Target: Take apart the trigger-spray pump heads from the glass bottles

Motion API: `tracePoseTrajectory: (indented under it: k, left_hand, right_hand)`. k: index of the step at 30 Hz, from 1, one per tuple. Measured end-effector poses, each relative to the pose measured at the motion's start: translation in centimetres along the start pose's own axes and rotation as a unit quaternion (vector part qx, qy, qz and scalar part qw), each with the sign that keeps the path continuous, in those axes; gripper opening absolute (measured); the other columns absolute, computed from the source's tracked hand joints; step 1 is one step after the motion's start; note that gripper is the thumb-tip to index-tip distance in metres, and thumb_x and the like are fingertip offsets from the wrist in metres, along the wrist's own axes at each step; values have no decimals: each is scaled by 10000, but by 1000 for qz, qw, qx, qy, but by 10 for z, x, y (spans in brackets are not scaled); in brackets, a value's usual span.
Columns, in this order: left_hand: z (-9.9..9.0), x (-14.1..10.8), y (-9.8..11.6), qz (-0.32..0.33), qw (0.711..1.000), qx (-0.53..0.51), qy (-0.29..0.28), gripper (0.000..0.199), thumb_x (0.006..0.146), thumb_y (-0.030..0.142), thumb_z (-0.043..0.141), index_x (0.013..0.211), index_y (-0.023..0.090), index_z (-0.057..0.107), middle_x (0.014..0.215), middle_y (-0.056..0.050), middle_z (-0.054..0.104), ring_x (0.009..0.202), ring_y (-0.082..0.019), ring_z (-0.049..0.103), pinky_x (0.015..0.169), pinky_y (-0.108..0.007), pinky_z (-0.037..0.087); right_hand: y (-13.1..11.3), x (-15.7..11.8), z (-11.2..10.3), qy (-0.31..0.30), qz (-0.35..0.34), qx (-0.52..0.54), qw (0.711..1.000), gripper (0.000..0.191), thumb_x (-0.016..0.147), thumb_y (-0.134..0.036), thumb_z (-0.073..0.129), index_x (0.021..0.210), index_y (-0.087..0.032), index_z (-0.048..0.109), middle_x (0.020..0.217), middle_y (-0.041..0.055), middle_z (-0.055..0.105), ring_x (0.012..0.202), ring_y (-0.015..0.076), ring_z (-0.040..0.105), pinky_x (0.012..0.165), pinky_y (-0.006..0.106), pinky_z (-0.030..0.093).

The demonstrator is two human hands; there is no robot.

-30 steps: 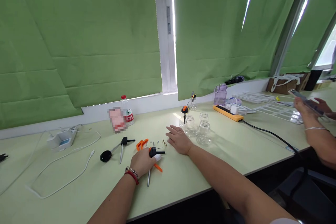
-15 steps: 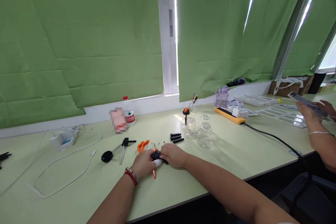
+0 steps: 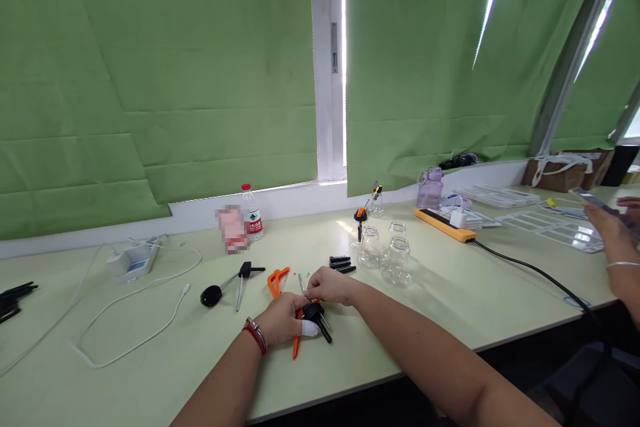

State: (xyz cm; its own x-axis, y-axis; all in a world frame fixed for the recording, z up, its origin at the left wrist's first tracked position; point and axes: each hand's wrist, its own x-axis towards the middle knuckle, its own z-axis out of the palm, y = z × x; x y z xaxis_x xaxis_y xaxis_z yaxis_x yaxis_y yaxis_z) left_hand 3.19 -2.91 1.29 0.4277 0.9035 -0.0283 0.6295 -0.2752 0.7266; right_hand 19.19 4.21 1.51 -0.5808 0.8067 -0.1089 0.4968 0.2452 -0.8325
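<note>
My left hand [image 3: 286,317], one finger wrapped in white, is closed around a black-and-orange assembly [image 3: 314,311] with metal rods and a black bar sticking out of it. An orange piece [image 3: 296,345] points down from beneath those fingers. My right hand [image 3: 327,287] pinches at the top of the assembly; whatever sits between its fingertips is hidden. Just beyond lie an orange handle-like frame [image 3: 275,281] and a few tiny metal bits. To the left rests a black part with metal rods and a round black disc [image 3: 211,295]. Several small black pieces [image 3: 341,264] lie behind my right hand.
Clear glass jars [image 3: 397,267] stand to the right, one further back topped with a black-and-orange piece [image 3: 360,215]. A water bottle [image 3: 253,213], white cable [image 3: 175,310] and orange power strip [image 3: 445,225] are on the table. At far right, a person's hand [image 3: 607,220] holds a phone.
My right hand has shifted from the side of the assembly to its top. The assembly has turned, so its black bar and rods now point toward me. The view has swung slightly left.
</note>
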Motion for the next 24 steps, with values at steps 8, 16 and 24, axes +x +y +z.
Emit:
tracePoseTrajectory:
  k: [8,16,24]
  left_hand:
    - [-5,3,-6,-32,994,-102,-22,340,554,418,735,740,147,645,637,23,568,621,-134,484,594,-239,383]
    - [-8,2,-4,-25,985,-161,-54,219,602,290,691,755,136,666,655,21,569,611,-105,486,604,-227,400]
    - [-9,-1,-7,-25,985,-150,-82,250,578,276,709,788,140,711,670,4,621,610,-121,507,601,-243,423]
  right_hand:
    - [-3,-5,-18,-117,65,-52,990,309,760,-413,552,585,-159,562,480,-36,500,367,54,311,383,210,225]
    - [3,30,-2,97,-100,-212,967,191,790,-221,524,880,-179,688,874,49,665,772,141,574,673,231,417]
    - [-11,53,16,99,-144,-458,872,181,666,-96,569,779,-166,693,951,101,605,905,215,523,767,297,384]
